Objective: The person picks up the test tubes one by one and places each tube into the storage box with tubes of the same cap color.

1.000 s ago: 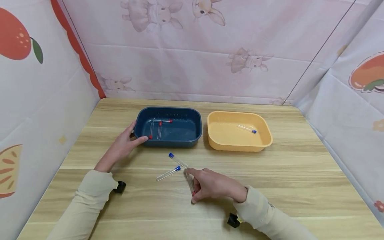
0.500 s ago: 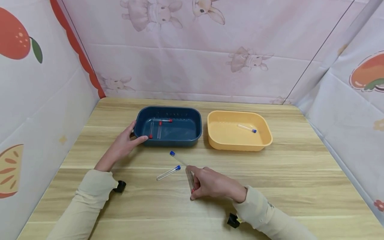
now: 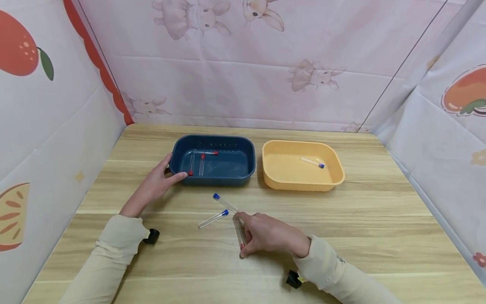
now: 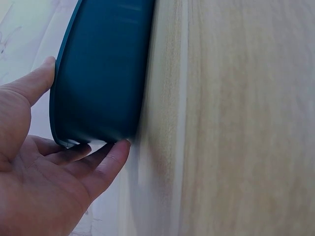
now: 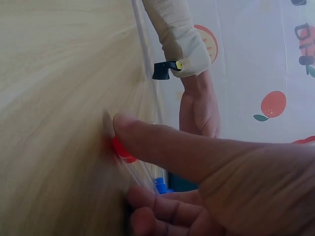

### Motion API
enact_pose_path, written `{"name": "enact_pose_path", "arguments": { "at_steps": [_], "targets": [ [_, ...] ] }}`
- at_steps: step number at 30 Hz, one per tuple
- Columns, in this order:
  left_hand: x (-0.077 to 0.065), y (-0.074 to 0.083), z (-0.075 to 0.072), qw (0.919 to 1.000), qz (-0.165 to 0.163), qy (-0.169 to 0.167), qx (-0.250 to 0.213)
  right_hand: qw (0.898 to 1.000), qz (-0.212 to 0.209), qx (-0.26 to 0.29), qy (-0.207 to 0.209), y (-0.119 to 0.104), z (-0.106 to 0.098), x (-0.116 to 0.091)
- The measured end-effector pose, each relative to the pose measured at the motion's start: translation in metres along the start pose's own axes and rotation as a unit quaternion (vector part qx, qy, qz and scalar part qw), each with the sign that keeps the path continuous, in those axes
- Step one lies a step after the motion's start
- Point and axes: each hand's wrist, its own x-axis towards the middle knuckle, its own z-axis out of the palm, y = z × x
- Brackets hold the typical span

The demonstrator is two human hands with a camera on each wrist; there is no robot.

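My right hand (image 3: pixel 271 233) pinches a clear test tube with a red cap (image 5: pixel 123 150) end to end, thumb at the cap and index finger at the other end, low over the table. That index fingertip overlaps the lower end of a blue-capped test tube (image 3: pixel 226 203). Another blue-capped test tube (image 3: pixel 213 219) lies just left of it. My left hand (image 3: pixel 155 184) holds the near left corner of a dark blue basin (image 3: pixel 218 181), thumb at the rim and fingers against the end wall (image 4: pixel 106 98). Inside the basin lie 3 red-capped tubes, one of them (image 3: pixel 202 165) in the middle.
To the right of the blue basin stands a yellow basin (image 3: pixel 303 185) with one blue-capped tube (image 3: pixel 312 163) in it. Both basins are toward the back of the wood-grain table (image 3: pixel 379 236). Printed cloth walls (image 3: pixel 243 93) close off the back and sides.
The right hand and its red-capped tube have shifted slightly, up and then back down toward the left. The upper blue-capped tube nudged a little and came back. The left hand stays put.
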Motion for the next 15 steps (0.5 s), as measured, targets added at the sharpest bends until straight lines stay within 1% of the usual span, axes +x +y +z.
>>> {"name": "enact_pose_path", "arguments": {
  "at_steps": [7,15],
  "targets": [
    [0.0,0.0006,-0.0002,1.0,-0.003,0.0,0.002,1.0,-0.001,-0.031,-0.004,-0.003,0.001,0.0011],
    [0.0002,-0.0006,0.0,1.0,0.0,0.001,0.006,0.999,-0.02,-0.047,-0.003,-0.0026,0.0016,0.0025]
  ]
}}
